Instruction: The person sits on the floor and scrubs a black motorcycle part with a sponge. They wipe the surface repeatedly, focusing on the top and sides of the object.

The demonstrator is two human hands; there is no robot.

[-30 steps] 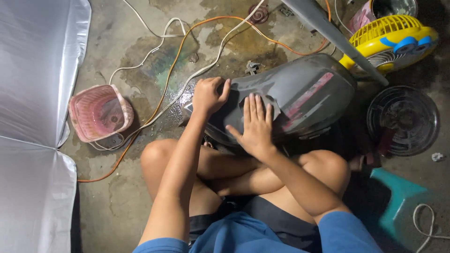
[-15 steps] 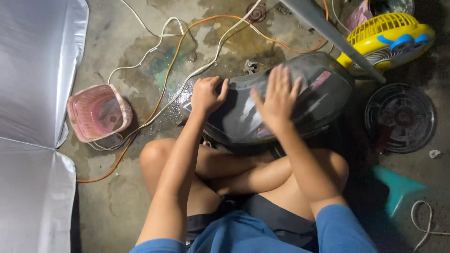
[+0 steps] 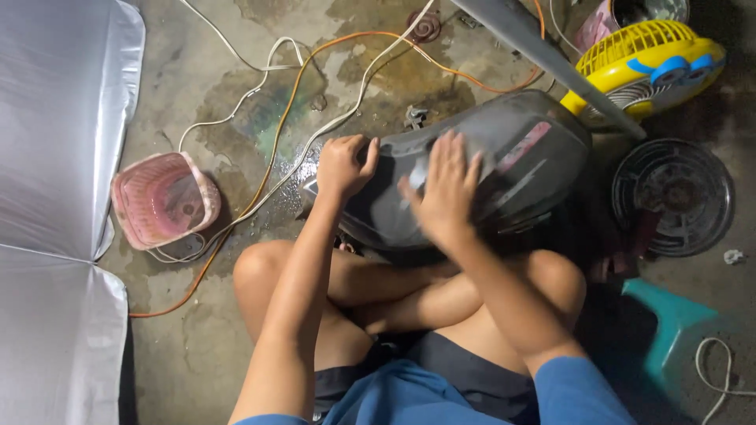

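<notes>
A large dark grey curved plastic panel point(image 3: 520, 169) rests over my crossed legs on the concrete floor. My left hand point(image 3: 344, 164) grips the panel's left edge, fingers curled over it. My right hand point(image 3: 445, 189) lies flat on the panel's upper surface with fingers spread, slightly blurred. Whether anything sits under the right palm is hidden.
A pink plastic basket point(image 3: 163, 198) sits on the floor at left, beside a silver cover point(image 3: 47, 157). Orange and white cables point(image 3: 315, 86) run across the wet concrete. A yellow fan point(image 3: 654, 59), a round fan grille point(image 3: 673, 197) and a teal stool point(image 3: 669, 323) stand at right.
My right hand slid up and right across the panel, then back left toward its middle. The left hand kept its grip on the panel's edge.
</notes>
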